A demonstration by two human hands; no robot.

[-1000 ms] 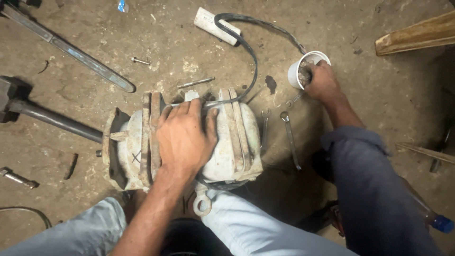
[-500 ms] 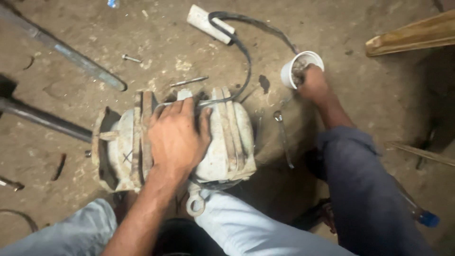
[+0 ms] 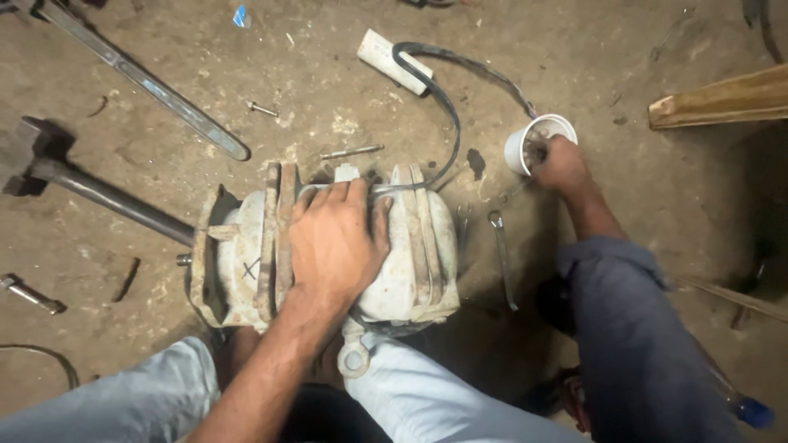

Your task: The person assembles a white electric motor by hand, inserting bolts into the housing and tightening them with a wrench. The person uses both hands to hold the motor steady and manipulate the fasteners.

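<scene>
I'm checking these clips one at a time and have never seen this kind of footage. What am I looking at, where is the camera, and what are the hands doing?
The camera sits on a person's head and looks down at their own two bare hands; there is no machine arm. The person sits on a dirt floor, legs either side of a grimy, pale metal motor housing. The left hand lies flat on top of it. The right hand reaches into a small white cup; what the fingers take there is hidden. Around them lie a wrench, a long flat metal bar, a sledgehammer, a black cable running to a white block, loose bolts, and a wooden plank.
</scene>
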